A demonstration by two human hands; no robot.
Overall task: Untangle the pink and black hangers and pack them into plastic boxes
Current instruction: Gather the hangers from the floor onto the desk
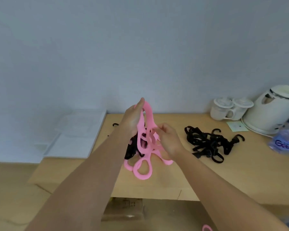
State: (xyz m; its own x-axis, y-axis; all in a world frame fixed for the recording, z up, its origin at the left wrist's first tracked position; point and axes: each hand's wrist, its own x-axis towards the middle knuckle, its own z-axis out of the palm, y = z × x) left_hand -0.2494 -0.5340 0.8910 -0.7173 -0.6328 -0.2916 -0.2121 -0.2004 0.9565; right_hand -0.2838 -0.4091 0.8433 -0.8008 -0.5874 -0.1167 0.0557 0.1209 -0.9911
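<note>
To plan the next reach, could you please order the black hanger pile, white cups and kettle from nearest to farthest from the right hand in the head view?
From the right hand, gripping the pink hangers:
1. Black hanger pile, just right of it.
2. White cups, back by the wall.
3. Kettle, far right.

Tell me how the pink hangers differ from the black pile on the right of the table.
The pink hangers are held upright by the left hand and right hand; the black pile lies flat on the table, untouched. The pink hangers have black ones caught among them; the black pile is all black. Both are tangled.
</note>
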